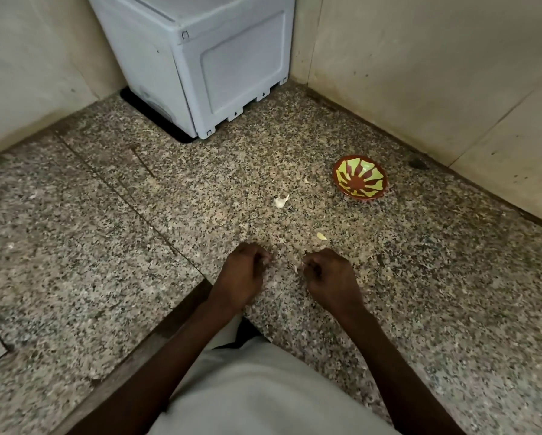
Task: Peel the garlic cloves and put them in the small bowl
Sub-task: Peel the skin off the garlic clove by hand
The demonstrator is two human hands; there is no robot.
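Both hands, left hand point(241, 271) and right hand point(329, 274), curl near the counter's front edge; contents unclear. Strip skin fully before the small bowl point(359, 181).

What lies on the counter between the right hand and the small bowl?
In the head view, one small pale garlic piece lies near the right hand; the rest of the counter up to the bowl is bare.

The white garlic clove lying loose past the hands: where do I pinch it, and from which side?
Probably pinch the garlic clove across its rounded body from above, since it lies flat on the counter with its papery tip pointing up-right. Nothing crowds it.
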